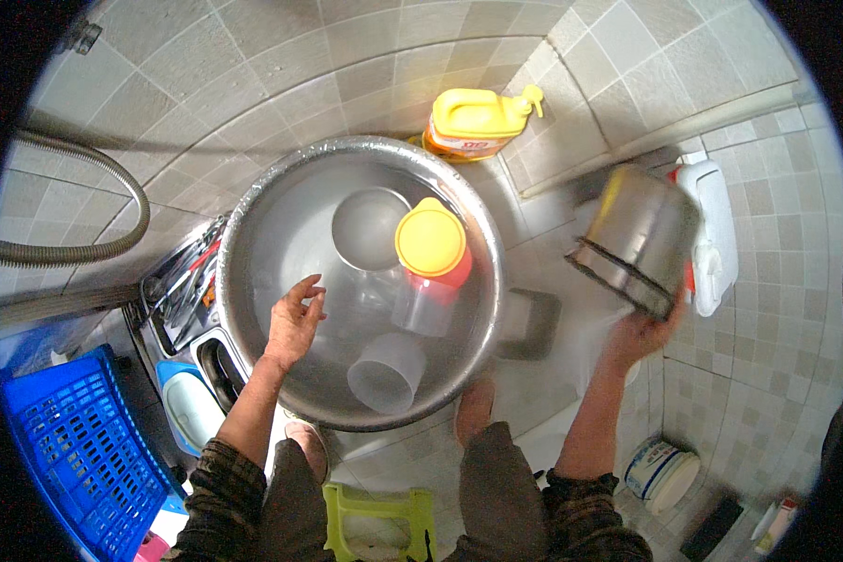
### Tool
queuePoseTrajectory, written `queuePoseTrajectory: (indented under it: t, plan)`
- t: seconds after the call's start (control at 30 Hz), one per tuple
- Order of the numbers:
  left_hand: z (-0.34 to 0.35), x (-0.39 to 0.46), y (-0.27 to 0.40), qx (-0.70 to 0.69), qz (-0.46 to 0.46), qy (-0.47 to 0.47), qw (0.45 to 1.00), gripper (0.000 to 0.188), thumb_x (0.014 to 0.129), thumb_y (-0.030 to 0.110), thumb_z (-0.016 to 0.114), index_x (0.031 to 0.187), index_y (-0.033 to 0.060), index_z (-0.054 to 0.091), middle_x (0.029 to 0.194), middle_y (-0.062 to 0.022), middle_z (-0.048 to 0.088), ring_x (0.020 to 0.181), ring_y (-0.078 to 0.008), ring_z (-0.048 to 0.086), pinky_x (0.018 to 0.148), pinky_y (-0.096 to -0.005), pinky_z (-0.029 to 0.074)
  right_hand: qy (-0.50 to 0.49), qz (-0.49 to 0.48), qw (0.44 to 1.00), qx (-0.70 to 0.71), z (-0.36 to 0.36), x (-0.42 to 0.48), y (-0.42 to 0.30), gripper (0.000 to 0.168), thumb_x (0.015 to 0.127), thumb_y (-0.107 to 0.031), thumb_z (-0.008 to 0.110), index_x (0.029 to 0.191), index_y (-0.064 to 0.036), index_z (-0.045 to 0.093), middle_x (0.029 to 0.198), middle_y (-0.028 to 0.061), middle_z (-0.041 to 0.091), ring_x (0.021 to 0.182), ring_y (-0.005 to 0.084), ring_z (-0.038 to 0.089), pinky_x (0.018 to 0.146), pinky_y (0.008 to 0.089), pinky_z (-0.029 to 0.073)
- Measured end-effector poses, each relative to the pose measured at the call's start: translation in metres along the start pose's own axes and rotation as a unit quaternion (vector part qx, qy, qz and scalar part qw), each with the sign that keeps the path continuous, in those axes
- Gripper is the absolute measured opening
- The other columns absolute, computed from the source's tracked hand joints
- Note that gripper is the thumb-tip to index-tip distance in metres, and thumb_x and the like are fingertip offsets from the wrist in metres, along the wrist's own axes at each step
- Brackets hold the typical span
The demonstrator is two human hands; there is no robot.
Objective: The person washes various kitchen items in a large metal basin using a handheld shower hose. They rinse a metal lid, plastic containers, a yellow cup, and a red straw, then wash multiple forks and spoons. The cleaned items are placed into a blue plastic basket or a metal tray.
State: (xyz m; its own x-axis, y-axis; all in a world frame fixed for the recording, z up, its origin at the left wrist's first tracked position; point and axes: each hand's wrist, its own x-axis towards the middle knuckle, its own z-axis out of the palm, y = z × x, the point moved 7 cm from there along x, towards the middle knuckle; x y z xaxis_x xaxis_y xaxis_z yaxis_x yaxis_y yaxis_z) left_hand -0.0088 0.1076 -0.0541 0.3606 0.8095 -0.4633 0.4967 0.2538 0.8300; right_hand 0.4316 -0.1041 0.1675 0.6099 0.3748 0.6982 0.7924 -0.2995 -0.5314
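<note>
A wide round metal basin (pixel 267 204) stands on the floor before me. My left hand (pixel 297 315) hovers over its left part with fingers apart, holding nothing. Off to the right, my right hand (pixel 643 334) grips the rim of a metal pot (pixel 639 232), which is tipped over and blurred. Inside the basin are a round metal bowl (pixel 369 228), a clear plastic container (pixel 421 309) with a red band and a yellow lid (pixel 430 241), and an open translucent plastic cup (pixel 388 374) on its side.
A yellow pump jug (pixel 474 123) stands by the wall behind the basin. At right are a white plastic jug (pixel 713 235) and a white tub (pixel 660 474). Trays with cutlery (pixel 186 281) and a blue plastic basket (pixel 88 449) are left. A green stool (pixel 379 520) is between my legs.
</note>
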Motion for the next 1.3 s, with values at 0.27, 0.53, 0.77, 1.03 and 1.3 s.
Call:
queuePoseTrajectory:
  t: [0.27, 0.53, 0.77, 1.03, 1.3]
  plan:
    - [-0.003, 0.001, -0.011, 0.005, -0.018, -0.008, 1.0, 0.04, 0.098, 0.02, 0.06, 0.136, 0.0072, 0.055, 0.11, -0.0101, 0.068, 0.078, -0.0155, 0.069, 0.066, -0.0283, 0.055, -0.254, 0.268, 0.929, -0.004, 0.087, -0.077, 0.198, 0.035, 0.092, -0.007, 0.05, 0.125, 0.003, 0.053, 0.115, 0.019, 0.062, 0.099, 0.0323, 0.063, 0.082, 0.0398, 0.054]
    - [-0.003, 0.003, -0.039, 0.055, -0.037, -0.008, 0.998, 0.042, 0.093, 0.019, 0.064, 0.134, 0.0069, 0.058, 0.111, -0.0128, 0.071, 0.075, -0.0184, 0.07, 0.069, -0.0313, 0.057, -0.29, 0.559, 0.767, 0.123, 0.155, -0.126, 0.223, 0.043, 0.09, -0.008, 0.05, 0.132, -0.001, 0.042, 0.119, 0.0228, 0.055, 0.079, 0.0323, 0.065, 0.046, 0.0362, 0.055]
    - [-0.005, 0.001, -0.044, 0.08, -0.038, -0.035, 0.995, 0.046, 0.094, 0.022, 0.063, 0.134, 0.0023, 0.055, 0.113, -0.016, 0.069, 0.077, -0.0197, 0.071, 0.068, -0.0318, 0.056, -0.313, 0.591, 0.734, 0.114, 0.158, -0.139, 0.214, 0.038, 0.097, -0.019, 0.05, 0.128, 0.002, 0.049, 0.11, 0.0196, 0.065, 0.09, 0.0345, 0.068, 0.07, 0.0453, 0.06]
    - [-0.023, -0.002, -0.052, 0.086, -0.031, 0.024, 0.996, 0.044, 0.092, 0.023, 0.064, 0.131, 0.004, 0.059, 0.113, -0.0168, 0.07, 0.083, -0.0247, 0.072, 0.078, -0.035, 0.057, -0.249, -0.017, 0.965, -0.08, 0.152, -0.053, 0.009, 0.029, 0.095, -0.017, 0.059, 0.121, -0.003, 0.059, 0.104, 0.0168, 0.069, 0.087, 0.0296, 0.069, 0.076, 0.0397, 0.056]
    - [-0.015, 0.002, -0.048, 0.073, -0.018, -0.001, 0.997, 0.043, 0.093, 0.021, 0.064, 0.131, 0.0018, 0.057, 0.113, -0.0166, 0.07, 0.08, -0.0221, 0.072, 0.072, -0.0335, 0.056, -0.536, -0.216, 0.809, 0.105, 0.261, -0.219, -0.182, 0.036, 0.09, -0.013, 0.06, 0.123, 0.002, 0.056, 0.099, 0.0181, 0.065, 0.096, 0.0359, 0.063, 0.088, 0.0455, 0.049]
